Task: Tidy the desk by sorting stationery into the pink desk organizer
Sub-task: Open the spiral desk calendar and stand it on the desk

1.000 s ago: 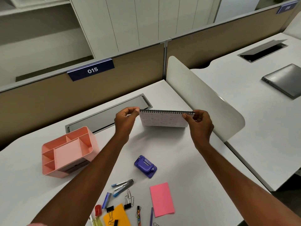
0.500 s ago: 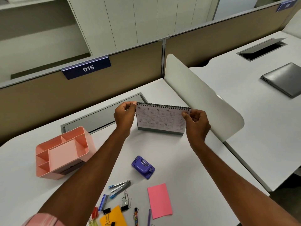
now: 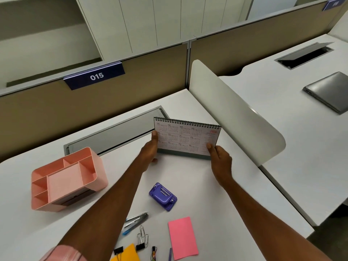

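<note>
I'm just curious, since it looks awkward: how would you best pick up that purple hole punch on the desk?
Come from straight above and pinch the purple hole punch across its two long sides. It lies flat on the desk, a low block turned diagonally, with bare surface either side, so fingers likely fit there.
</note>
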A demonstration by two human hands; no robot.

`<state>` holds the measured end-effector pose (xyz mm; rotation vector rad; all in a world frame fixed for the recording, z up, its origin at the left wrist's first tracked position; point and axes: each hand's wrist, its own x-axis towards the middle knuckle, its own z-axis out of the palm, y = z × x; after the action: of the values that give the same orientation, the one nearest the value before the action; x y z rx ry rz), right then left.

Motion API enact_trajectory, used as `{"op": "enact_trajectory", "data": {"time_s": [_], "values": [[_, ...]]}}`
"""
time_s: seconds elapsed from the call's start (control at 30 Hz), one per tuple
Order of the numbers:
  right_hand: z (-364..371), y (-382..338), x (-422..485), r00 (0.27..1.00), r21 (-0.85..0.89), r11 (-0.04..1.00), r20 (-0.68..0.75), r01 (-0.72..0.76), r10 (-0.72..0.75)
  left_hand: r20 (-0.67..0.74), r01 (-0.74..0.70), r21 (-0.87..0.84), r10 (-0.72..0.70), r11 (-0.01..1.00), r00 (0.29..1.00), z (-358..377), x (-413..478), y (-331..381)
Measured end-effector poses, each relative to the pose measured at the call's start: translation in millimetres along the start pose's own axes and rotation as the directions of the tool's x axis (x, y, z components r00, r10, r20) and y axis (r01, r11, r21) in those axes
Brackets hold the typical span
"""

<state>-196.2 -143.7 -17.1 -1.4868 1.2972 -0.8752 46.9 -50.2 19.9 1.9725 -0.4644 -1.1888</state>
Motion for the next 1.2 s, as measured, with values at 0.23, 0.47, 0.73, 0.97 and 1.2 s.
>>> {"op": "enact_trajectory", "data": {"time_s": [0.23,0.47,0.73,0.97,1.2], "values": [[1.5,0.7,3.5,0.987,0.016,0.997,0.146,-0.076,0.073,0.029,-0.023,0.036,0.021,0.999,0.999,-1.7,7.5,2.5],[-3.3,2.5,3.3,0.972,0.032,0.994,0.219,-0.100,0.091,0.058,-0.042,-0.013,0.042,0.999,0.997,0.7,7.2,1.5],[-3.5,12.6,-2.2,0.954,-0.002,0.997,0.291,-0.082,0.079,0.079,-0.044,-0.070,0.050,0.997,0.996,-2.6,3.8,-12.7],[-9.0,13.2,5.9,0.925,-0.058,0.990,0.354,-0.126,0.139,0.069,-0.046,-0.117,0.054,0.992,0.996,-0.9,-1.0,-14.3],[-14.5,9.6,12.2,0.904,-0.097,0.986,0.397,-0.133,0.161,0.015,-0.070,-0.090,0.071,0.994,0.997,3.2,-7.0,-19.2]]}}
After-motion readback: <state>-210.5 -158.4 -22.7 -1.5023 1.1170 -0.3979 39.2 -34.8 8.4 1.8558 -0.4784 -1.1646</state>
